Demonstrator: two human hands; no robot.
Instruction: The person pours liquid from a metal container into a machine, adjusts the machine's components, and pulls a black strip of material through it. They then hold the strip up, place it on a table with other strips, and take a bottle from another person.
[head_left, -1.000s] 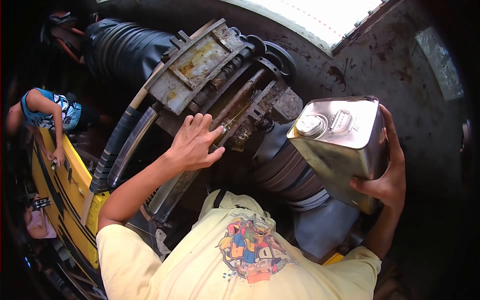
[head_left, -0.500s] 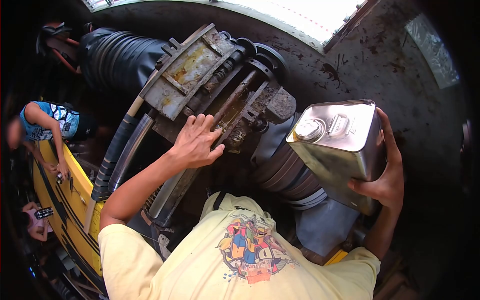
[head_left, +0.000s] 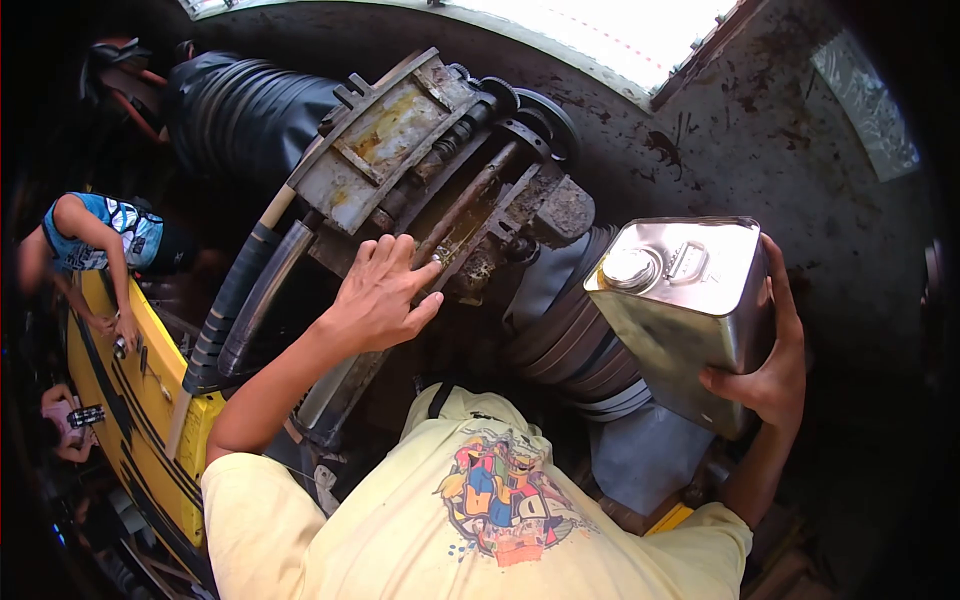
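Observation:
My right hand point(head_left: 768, 365) grips a square metal can point(head_left: 670, 330) by its side, fingers behind the far edge and thumb across the near face. The can is tilted a little, its round cap point(head_left: 630, 268) and small handle point(head_left: 686, 262) facing up. My left hand point(head_left: 378, 298) is at the front of a greasy machine point(head_left: 400, 150), its fingers stretched out and thumb apart. The index fingertip is right at the edge of the oily trough, beside a long rod point(head_left: 470, 200).
Rolls of dark strip material point(head_left: 245, 105) lie behind the machine, with banded brown rolls point(head_left: 575, 350) below the can. At left, a person point(head_left: 100, 235) in a blue top works at a yellow bench point(head_left: 130, 380). A stained wall point(head_left: 720, 130) stands at right.
The can and my right hand have dropped slightly. My left hand has shifted a little down and left along the machine's edge.

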